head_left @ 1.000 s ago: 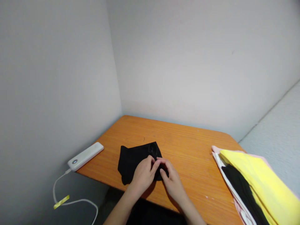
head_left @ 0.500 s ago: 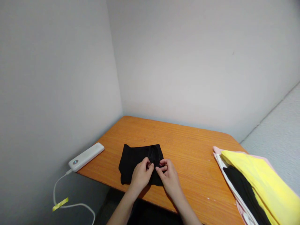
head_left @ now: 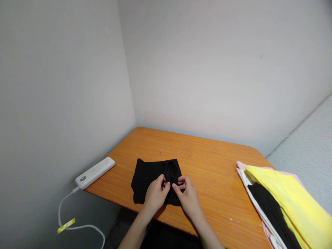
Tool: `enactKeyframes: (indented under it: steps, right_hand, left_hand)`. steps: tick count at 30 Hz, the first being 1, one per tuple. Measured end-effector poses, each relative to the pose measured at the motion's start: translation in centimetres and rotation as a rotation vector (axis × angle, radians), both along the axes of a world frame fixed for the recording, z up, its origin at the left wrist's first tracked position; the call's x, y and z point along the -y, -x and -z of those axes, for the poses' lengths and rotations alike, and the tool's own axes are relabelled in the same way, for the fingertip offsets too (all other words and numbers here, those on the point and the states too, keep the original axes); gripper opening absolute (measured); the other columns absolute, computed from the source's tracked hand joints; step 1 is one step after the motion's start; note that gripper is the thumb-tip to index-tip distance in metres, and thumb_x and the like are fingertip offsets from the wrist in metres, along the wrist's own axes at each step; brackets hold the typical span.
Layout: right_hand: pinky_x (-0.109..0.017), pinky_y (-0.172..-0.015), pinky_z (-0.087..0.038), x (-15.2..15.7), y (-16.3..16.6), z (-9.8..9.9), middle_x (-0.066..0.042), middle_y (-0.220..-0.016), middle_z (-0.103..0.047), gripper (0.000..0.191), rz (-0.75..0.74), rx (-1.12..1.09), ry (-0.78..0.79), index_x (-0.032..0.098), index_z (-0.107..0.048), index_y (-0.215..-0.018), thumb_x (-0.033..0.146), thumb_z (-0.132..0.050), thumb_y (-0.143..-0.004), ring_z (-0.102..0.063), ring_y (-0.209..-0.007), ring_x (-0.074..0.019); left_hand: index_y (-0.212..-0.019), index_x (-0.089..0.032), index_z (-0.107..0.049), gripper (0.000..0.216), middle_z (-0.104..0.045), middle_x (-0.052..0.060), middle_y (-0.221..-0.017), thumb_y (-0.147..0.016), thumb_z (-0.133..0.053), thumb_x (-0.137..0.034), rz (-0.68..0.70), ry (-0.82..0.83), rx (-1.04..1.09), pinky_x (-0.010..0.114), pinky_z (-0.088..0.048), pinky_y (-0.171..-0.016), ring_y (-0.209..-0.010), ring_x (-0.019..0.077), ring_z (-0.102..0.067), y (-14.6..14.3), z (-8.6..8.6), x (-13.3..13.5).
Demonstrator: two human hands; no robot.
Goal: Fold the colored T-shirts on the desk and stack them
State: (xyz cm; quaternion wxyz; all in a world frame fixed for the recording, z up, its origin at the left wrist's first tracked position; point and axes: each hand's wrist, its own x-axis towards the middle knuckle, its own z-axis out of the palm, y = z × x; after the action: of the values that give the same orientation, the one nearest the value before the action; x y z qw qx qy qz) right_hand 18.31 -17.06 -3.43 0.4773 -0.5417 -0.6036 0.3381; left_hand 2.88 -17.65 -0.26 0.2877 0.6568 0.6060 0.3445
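A folded black garment lies near the front edge of the wooden table. On its right part, a rounded opening, perhaps a neckline, faces up. My left hand pinches the cloth at the left side of this opening, thumb against curled fingers. Opposite it, my right hand grips the right side of the opening between thumb and fingers. The thumbs are close together, with a small gap of black cloth between them. The exact fold under the fingers is hidden.
A white power bank lies at the table's left edge by the wall, its white cable hanging off with a yellow tag. Folded yellow, black, white and pink cloths are stacked at the right edge. Walls border the back and left.
The opening in the black garment has spread slightly wider between my hands. Both hands stay in nearly the same place, and the view has shifted very little.
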Motion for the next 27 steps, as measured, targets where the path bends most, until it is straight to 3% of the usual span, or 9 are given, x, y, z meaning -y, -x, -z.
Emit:
enactKeyframes:
  steps: [12,17,21,24,27]
  right_hand:
    - [-0.031,-0.063,-0.053,-0.2,0.1,0.1,-0.003,-0.083,-0.060,0.027,0.055,-0.002,-0.023,0.020,-0.053,-0.095,0.041,-0.061,-0.081,-0.060,-0.066,-0.0172]
    - [-0.030,-0.056,-0.046,-0.4,-0.2,-0.3,-0.001,-0.071,-0.059,0.020,0.035,0.082,0.022,0.020,-0.054,-0.088,0.039,-0.057,-0.080,-0.057,-0.057,-0.0173]
    - [-0.029,-0.052,-0.037,-0.7,-1.4,-0.6,0.005,-0.054,-0.047,0.019,0.041,0.096,0.017,0.021,-0.053,-0.084,0.040,-0.052,-0.081,-0.047,-0.049,-0.0161]
    - [-0.028,-0.055,-0.037,-0.6,-2.6,-1.0,0.005,-0.060,-0.049,0.022,0.036,-0.005,0.012,0.021,-0.053,-0.084,0.043,-0.053,-0.082,-0.047,-0.055,-0.0155]
    - [-0.027,-0.058,-0.039,-0.4,-3.4,-1.6,0.002,-0.068,-0.052,0.027,0.013,-0.138,0.023,0.021,-0.052,-0.084,0.047,-0.056,-0.082,-0.050,-0.062,-0.0155]
  left_hand:
    - [-0.073,-0.022,-0.044,0.016,-0.058,-0.002,-0.070,-0.086,-0.048,-0.031,0.003,-0.019,0.007,0.024,-0.035,-0.061,-0.065,0.0140,-0.056,0.0,0.6,-0.2]
    - [-0.072,-0.022,-0.046,0.017,-0.057,-0.003,-0.067,-0.084,-0.052,-0.032,0.019,-0.011,0.098,0.024,-0.036,-0.059,-0.063,0.0134,-0.054,0.1,0.4,0.1]
    - [-0.084,-0.019,-0.059,0.019,-0.064,0.002,-0.079,-0.081,-0.058,-0.038,0.036,0.026,0.413,0.026,-0.043,-0.069,-0.075,0.0169,-0.059,0.5,0.2,0.3]
    - [-0.104,-0.017,-0.064,0.034,-0.069,0.006,-0.093,-0.080,-0.062,-0.042,0.040,0.078,0.732,0.029,-0.046,-0.077,-0.085,0.0197,-0.062,1.2,-0.5,0.6]
    - [-0.114,-0.018,-0.062,0.041,-0.069,0.007,-0.100,-0.079,-0.067,-0.041,0.009,0.111,0.894,0.029,-0.047,-0.080,-0.087,0.0198,-0.063,1.9,-1.2,0.9]
